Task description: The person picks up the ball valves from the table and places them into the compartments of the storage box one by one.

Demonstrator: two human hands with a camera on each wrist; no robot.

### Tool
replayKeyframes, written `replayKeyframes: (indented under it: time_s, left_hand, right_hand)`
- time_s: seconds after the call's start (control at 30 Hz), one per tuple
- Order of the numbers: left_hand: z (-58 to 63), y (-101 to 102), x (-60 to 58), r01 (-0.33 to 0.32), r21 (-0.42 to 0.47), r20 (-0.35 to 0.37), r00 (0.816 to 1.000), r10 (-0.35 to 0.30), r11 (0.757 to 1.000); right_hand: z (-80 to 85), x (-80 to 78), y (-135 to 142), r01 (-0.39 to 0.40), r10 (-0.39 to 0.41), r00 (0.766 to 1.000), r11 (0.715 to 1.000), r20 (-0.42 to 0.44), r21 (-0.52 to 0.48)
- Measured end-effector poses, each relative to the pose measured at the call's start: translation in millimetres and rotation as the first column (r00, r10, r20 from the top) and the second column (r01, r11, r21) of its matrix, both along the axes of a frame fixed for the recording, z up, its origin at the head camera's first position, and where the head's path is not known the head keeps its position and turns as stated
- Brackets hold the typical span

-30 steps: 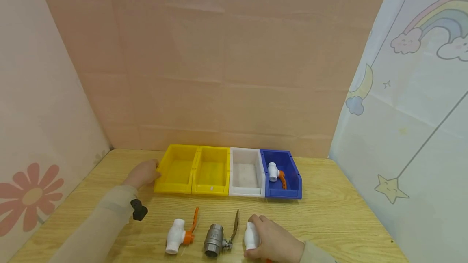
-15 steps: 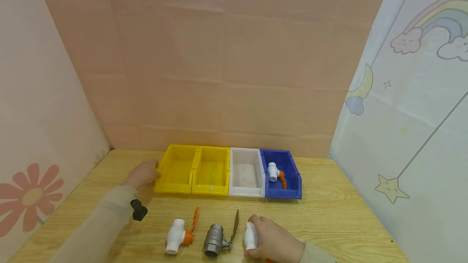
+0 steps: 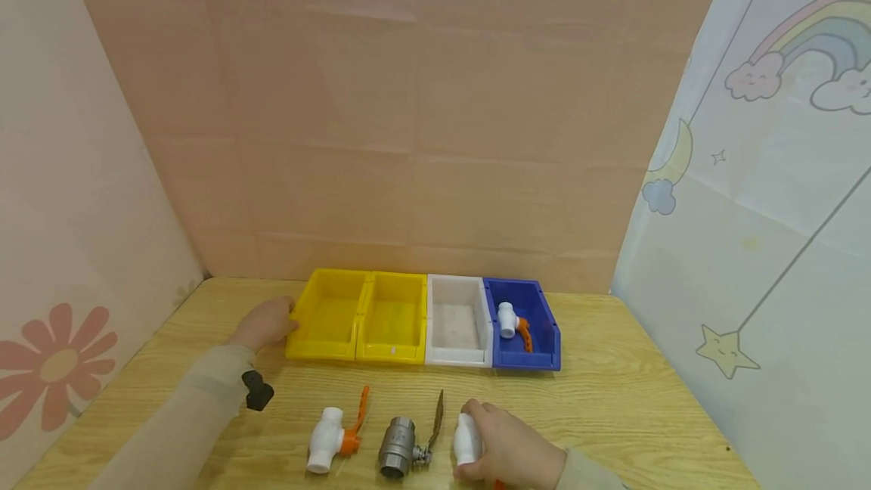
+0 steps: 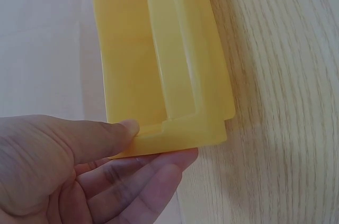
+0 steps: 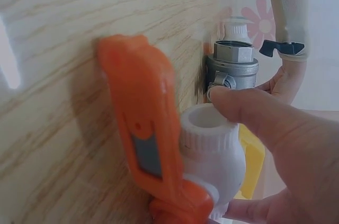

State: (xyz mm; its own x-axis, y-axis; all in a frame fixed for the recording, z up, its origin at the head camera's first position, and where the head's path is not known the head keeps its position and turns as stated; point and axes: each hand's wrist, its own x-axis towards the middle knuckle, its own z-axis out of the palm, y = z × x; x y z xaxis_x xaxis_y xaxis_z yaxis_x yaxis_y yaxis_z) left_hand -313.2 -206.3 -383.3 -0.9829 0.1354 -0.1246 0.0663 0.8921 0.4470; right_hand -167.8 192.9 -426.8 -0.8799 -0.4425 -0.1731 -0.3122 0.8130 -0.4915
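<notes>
My left hand (image 3: 261, 322) holds the side wall of the leftmost yellow bin (image 3: 321, 351). In the left wrist view, the thumb lies over the rim and the fingers are under the outer side. Low on the right, my right hand (image 3: 513, 445) grips a white plastic ball valve (image 3: 466, 438), thumb and fingers at its two ends. Its orange lever handle (image 5: 143, 107) shows large in the right wrist view, close to the wooden tabletop. Left of that hand lies a steel ball valve (image 3: 397, 446) with its lever pointing away. Farther left is another white ball valve (image 3: 327, 441) with an orange handle.
Beside the held bin stand a second yellow bin (image 3: 391, 355), a white bin (image 3: 459, 358) and a blue bin (image 3: 527, 361), all in one row. One white valve (image 3: 507, 320) with an orange handle lies inside the blue bin. Fabric-covered walls enclose the wooden table (image 3: 626, 399).
</notes>
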Motion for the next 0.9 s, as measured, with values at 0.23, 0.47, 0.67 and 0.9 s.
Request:
replayKeyframes:
  time_s: [0.23,0.47,0.67,0.9]
  left_hand:
    - [-3.4,-2,-3.4,-0.003,-0.003,0.007,1.000,0.003,1.000]
    - [-5.7,-3,-5.3,-0.006,0.003,0.009,1.000,0.006,1.000]
    - [-4.7,-3,-4.7,-0.003,-0.010,0.011,1.000,0.003,1.000]
    - [-2.1,-2,-3.4,-0.006,-0.014,0.012,1.000,0.006,1.000]
  right_hand:
    - [0.9,0.1,0,-0.001,0.001,1.000,1.000,-0.011,0.007]
    - [5.4,1.4,0,0.009,-0.009,1.000,1.000,-0.007,-0.007]
    - [9.7,0.8,0,0.010,-0.010,1.000,1.000,-0.010,-0.011]
    - [13.9,1.2,0,0.017,-0.017,1.000,1.000,-0.020,-0.012]
